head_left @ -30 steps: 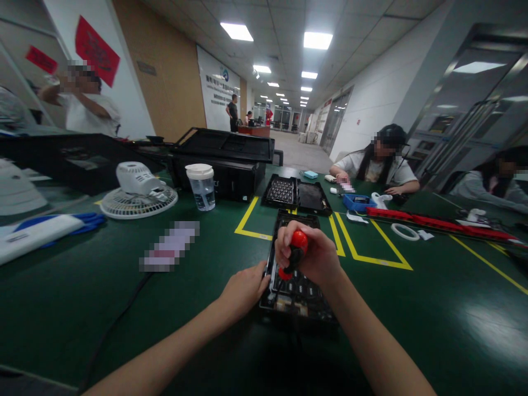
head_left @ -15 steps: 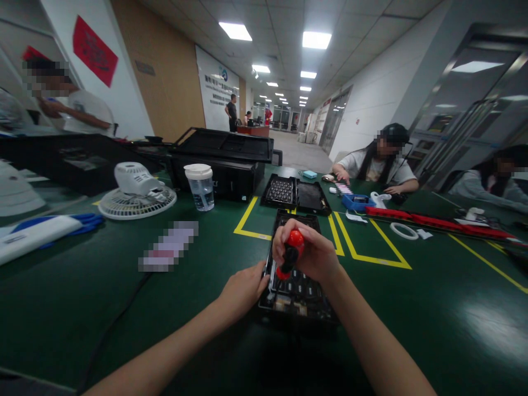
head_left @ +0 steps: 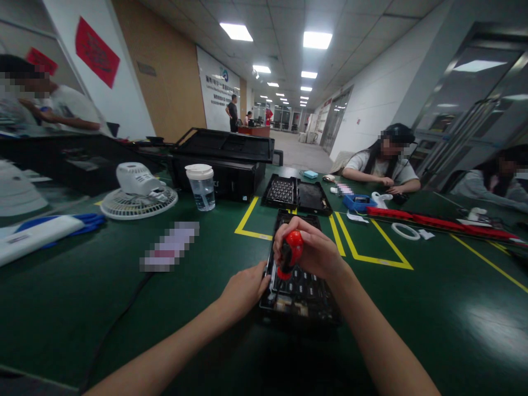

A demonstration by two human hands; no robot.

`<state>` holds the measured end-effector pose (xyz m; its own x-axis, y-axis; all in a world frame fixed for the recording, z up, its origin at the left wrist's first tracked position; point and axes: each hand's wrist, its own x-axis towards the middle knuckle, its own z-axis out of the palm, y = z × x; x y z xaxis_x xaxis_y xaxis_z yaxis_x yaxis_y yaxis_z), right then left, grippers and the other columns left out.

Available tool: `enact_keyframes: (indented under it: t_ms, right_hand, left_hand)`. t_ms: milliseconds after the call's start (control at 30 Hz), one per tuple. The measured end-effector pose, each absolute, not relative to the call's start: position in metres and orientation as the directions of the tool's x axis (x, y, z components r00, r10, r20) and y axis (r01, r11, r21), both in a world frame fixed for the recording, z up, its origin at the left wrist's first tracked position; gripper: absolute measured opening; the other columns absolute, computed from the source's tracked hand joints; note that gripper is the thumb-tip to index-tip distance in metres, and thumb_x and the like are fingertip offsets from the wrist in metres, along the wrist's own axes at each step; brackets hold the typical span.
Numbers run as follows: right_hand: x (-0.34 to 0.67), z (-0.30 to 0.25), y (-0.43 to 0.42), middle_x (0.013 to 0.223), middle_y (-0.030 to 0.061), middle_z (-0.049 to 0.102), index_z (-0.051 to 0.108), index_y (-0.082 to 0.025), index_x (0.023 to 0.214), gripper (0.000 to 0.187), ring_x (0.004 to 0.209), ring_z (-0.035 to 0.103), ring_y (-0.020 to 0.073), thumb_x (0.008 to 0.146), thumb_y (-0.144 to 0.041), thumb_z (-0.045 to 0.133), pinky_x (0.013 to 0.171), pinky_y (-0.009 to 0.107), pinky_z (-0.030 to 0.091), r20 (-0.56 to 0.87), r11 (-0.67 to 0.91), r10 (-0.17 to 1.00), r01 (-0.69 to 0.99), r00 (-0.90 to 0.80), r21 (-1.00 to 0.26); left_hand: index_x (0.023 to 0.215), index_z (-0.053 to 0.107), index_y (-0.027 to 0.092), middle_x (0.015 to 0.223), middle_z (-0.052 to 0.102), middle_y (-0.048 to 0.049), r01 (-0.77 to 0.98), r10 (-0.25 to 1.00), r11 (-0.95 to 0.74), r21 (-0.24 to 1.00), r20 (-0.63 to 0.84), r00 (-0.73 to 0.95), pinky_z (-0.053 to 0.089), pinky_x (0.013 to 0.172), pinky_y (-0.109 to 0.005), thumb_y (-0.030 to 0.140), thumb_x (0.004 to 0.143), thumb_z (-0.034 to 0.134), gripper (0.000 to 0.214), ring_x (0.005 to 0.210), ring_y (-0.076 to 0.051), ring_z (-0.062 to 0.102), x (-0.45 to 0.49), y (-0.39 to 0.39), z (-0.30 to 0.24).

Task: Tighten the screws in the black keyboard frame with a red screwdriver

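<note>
My right hand (head_left: 309, 247) is closed around the red and black handle of a screwdriver (head_left: 293, 247). The tool points down at a black plastic case (head_left: 303, 308); its tip is hidden. Rows of dark, key-like pieces with pale marks show inside this case, along with some metallic parts at its near end. At the case's left edge, my left hand (head_left: 245, 289) grips the side, thumb near the rim and the other fingers mostly out of sight.
Beyond the case lies an open black case (head_left: 315, 197) with round pieces. A lidded cup (head_left: 201, 190), a white fan (head_left: 138, 192) and a blurred-out purple device (head_left: 170, 247) with a cable stand left. A blue tray (head_left: 358, 202) and tape ring (head_left: 405, 231) lie right. Co-workers sit around.
The screwdriver handle has turned slightly in my right hand, whose fingers have shifted a little. My left hand keeps its place. The capped co-worker at right has drawn one hand back.
</note>
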<state>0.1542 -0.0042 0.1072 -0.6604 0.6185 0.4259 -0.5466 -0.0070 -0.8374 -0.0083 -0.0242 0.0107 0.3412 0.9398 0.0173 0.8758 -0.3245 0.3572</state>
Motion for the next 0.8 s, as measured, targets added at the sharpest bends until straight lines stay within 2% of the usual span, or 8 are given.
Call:
enact_keyframes:
  t_ms: [267, 667, 800]
  right_hand:
    - [0.159, 0.108, -0.004, 0.09, 0.006, 0.058, 0.053, -0.017, 0.089, 0.012, 0.074, 0.057, 0.0164, 0.082, -0.026, 0.05, 0.069, 0.036, 0.048, 0.408, 0.034, 0.637, -0.505, -0.654, -0.862]
    - [0.163, 0.114, -0.003, 0.09, 0.0047, 0.056, 0.05, -0.018, 0.085, 0.006, 0.074, 0.058, 0.0157, 0.082, -0.023, 0.052, 0.067, 0.034, 0.048, 0.439, 0.2, 0.664, -0.423, -0.605, -0.884]
    - [0.165, 0.114, -0.003, 0.088, 0.0047, 0.055, 0.05, -0.018, 0.083, 0.008, 0.076, 0.056, 0.0149, 0.082, -0.025, 0.054, 0.067, 0.031, 0.047, 0.432, 0.276, 0.698, -0.342, -0.571, -0.898]
  left_hand:
    - [0.117, 0.042, 0.021, 0.105, 0.063, -0.0084, 0.879, 0.943, -0.305, 0.367, -0.008, 0.331, 0.046, 0.077, -0.031, 0.037, 0.09, 0.03, 0.034, 0.094, -0.021, 0.061, -0.008, -0.026, 0.016]
    - [0.115, 0.043, 0.021, 0.103, 0.063, -0.0079, 0.869, 0.944, -0.299, 0.395, -0.01, 0.329, 0.045, 0.077, -0.03, 0.036, 0.09, 0.031, 0.032, 0.093, -0.02, 0.061, -0.008, -0.026, 0.017]
    - [0.116, 0.042, 0.02, 0.105, 0.063, -0.0085, 0.867, 0.945, -0.294, 0.403, -0.014, 0.327, 0.045, 0.079, -0.03, 0.036, 0.09, 0.031, 0.033, 0.095, -0.02, 0.061, -0.009, -0.026, 0.017]
